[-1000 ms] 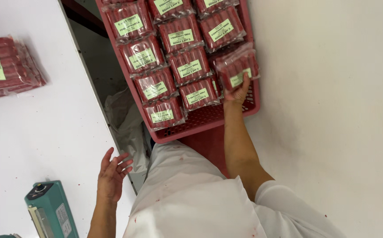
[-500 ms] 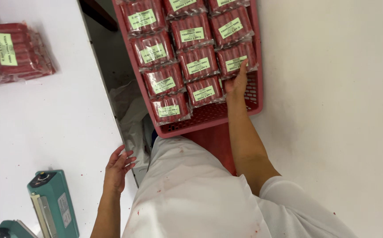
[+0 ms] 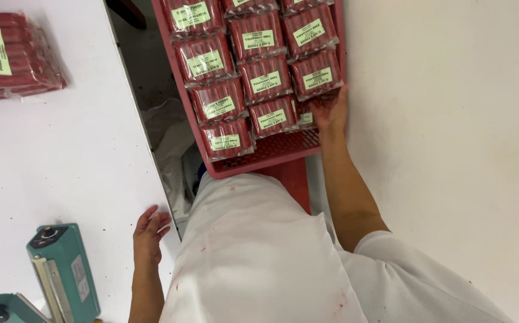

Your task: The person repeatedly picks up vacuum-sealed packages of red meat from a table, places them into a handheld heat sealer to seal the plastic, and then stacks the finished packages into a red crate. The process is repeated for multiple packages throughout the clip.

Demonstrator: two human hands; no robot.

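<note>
A red plastic crate (image 3: pixel 271 157) stands in front of me, filled with several clear packs of red sausages (image 3: pixel 265 78) bearing green labels. My right hand (image 3: pixel 331 110) reaches into the crate's near right corner and lies over a pack of sausages (image 3: pixel 305 117), fingers on it. My left hand (image 3: pixel 149 233) rests flat on the edge of the white table (image 3: pixel 80 155), fingers apart, holding nothing.
More packs of red sausages (image 3: pixel 11 57) lie in a pile at the table's far left. A teal heat sealer (image 3: pixel 62 269) sits at the table's near left corner. A white wall or surface (image 3: pixel 450 119) stands to the right. Crumpled plastic (image 3: pixel 170 137) lies beside the crate.
My right hand has slid down onto the pack in the crate's near right corner. My left hand has stayed at the table edge. The view has shifted a little.
</note>
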